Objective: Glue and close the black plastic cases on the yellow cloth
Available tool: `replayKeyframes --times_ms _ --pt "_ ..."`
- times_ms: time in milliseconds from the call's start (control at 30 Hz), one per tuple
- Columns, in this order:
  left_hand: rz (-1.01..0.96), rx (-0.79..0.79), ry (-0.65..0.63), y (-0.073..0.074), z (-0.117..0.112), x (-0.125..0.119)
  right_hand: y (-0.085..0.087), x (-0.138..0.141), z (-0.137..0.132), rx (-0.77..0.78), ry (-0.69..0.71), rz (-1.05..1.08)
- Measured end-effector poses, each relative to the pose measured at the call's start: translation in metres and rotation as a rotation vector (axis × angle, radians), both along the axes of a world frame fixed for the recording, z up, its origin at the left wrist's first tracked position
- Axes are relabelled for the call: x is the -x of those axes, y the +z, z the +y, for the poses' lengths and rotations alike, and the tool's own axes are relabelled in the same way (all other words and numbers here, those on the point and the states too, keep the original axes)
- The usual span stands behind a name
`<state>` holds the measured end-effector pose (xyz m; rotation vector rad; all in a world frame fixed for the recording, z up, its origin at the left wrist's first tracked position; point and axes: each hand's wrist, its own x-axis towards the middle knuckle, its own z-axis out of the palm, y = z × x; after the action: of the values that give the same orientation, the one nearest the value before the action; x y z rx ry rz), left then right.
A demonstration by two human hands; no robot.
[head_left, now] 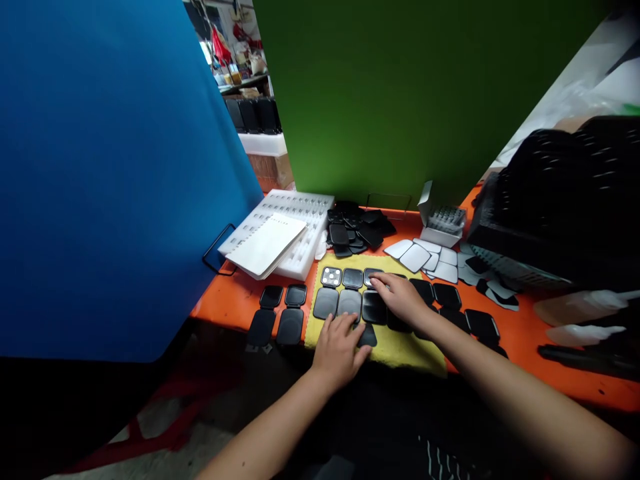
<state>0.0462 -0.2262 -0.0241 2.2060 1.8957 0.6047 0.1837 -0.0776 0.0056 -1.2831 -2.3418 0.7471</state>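
Observation:
Black hinged two-part flat cases (327,303) lie opened out in a row on a yellow cloth (415,353). The upper part of the leftmost one shows several pale round dots (331,277). My left hand (339,343) rests with fingers spread at the lower edge of the second case, beside a small black flat piece (368,335). My right hand (399,295) reaches over the third case (374,308), fingertips drawn together at its small upper part. Whatever may be between those fingertips is too small to make out.
Two more opened cases (291,325) lie left of the cloth on the orange table (220,300). Behind are a white foam tray (300,263) with a notebook (267,245), a black pile (350,230), white-faced sheets (415,257) and a small box (443,230). Bottles (575,307) lie right.

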Motion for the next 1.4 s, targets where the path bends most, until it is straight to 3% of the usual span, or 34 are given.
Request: replayKeyframes --times_ms 133,233,333,433,500,600,700,767,833,933,1067,1267,1400 --pt "-0.005 -0.025 -0.115 -0.012 -0.017 -0.005 -0.005 -0.022 -0.038 0.065 0.016 0.133" --pt "-0.077 -0.100 -0.158 -0.014 -0.018 -0.001 -0.010 -0.030 -0.058 0.147 -0.047 0.222" --pt "-0.254 -0.144 -0.074 -0.007 -0.017 0.006 -0.016 -0.029 -0.070 0.461 -0.042 0.289" --pt "-0.432 -0.141 -0.012 0.003 -0.018 0.011 -0.018 -0.020 -0.078 0.845 0.121 0.345" --pt "-0.503 -0.125 -0.009 0.010 -0.017 0.015 -0.016 -0.012 -0.081 0.982 0.191 0.387" --pt "-0.526 -0.113 0.036 0.019 -0.006 0.026 -0.011 -0.003 -0.079 1.111 0.170 0.451" --pt "-0.375 -0.068 0.262 0.024 0.017 0.040 -0.010 -0.001 -0.070 1.117 0.033 0.544" --pt "-0.220 0.037 0.421 0.023 0.035 0.048 -0.013 -0.002 -0.063 1.070 -0.087 0.609" --pt "-0.103 0.159 0.501 0.020 0.051 0.054 -0.018 -0.006 -0.057 1.040 -0.188 0.655" --pt "-0.056 0.292 0.538 0.015 0.066 0.060 -0.027 -0.012 -0.053 1.015 -0.258 0.715" --pt "-0.160 0.416 0.565 0.016 0.074 0.064 -0.036 -0.018 -0.054 1.001 -0.272 0.802" --pt "-0.277 0.410 0.570 0.018 0.077 0.066 -0.040 -0.022 -0.057 1.006 -0.264 0.908" --pt "-0.457 0.394 0.542 0.021 0.074 0.071 -0.040 -0.027 -0.057 1.029 -0.281 1.007"
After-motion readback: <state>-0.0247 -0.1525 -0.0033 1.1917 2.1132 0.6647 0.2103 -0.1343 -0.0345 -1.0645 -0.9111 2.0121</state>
